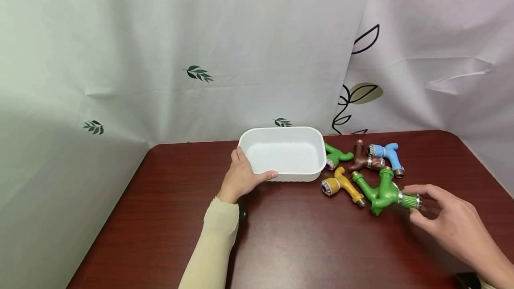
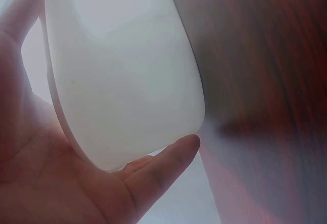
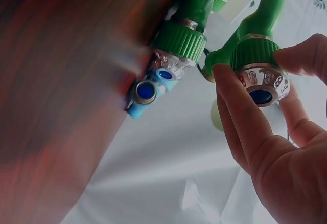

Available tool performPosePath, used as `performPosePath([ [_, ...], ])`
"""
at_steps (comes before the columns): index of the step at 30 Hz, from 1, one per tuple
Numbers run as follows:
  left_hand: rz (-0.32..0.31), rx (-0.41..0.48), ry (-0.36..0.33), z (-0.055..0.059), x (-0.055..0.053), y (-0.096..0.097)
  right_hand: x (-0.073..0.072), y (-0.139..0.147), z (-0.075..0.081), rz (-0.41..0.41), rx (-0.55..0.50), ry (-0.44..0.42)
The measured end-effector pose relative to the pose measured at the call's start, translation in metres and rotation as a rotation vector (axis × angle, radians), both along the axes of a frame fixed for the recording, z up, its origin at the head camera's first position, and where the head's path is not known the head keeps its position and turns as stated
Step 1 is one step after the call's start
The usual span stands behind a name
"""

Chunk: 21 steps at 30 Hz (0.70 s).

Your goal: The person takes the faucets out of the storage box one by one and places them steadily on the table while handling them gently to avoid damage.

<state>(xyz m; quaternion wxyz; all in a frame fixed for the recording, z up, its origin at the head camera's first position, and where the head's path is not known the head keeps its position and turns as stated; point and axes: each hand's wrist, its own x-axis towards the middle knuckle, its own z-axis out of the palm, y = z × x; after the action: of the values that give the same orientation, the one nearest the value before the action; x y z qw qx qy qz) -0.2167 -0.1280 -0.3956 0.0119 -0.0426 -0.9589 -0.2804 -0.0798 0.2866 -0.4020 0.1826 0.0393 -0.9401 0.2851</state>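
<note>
My left hand grips the near left corner of a white plastic tub, its thumb along the front rim and its fingers at the left side. The tub's wall fills much of the left wrist view. At the right, my right hand pinches a green faucet by its ribbed, chrome-ended knob, between thumb and fingers. This faucet is above the tabletop. Another green faucet lies just behind it, mostly overlapped in the head view.
Beside the tub lie a yellow faucet, a brown faucet, a blue faucet and a further green faucet, partly hidden by the tub. The dark red wooden table meets a white patterned curtain at its back edge.
</note>
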Motion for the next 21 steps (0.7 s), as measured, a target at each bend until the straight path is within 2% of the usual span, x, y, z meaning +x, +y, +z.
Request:
performPosePath([
  [7, 0.004, 0.001, -0.004, -0.001, 0.001, -0.001, 0.001, 0.008, -0.001, 0.006, 0.016, -0.008],
  [16, -0.004, 0.011, -0.005, 0.002, 0.002, 0.001, 0.002, 0.02, 0.002, -0.039, 0.102, -0.061],
  [21, 0.002, 0.009, -0.014, 0.002, 0.002, 0.001, 0.002, 0.026, 0.0, -0.046, 0.104, -0.063],
])
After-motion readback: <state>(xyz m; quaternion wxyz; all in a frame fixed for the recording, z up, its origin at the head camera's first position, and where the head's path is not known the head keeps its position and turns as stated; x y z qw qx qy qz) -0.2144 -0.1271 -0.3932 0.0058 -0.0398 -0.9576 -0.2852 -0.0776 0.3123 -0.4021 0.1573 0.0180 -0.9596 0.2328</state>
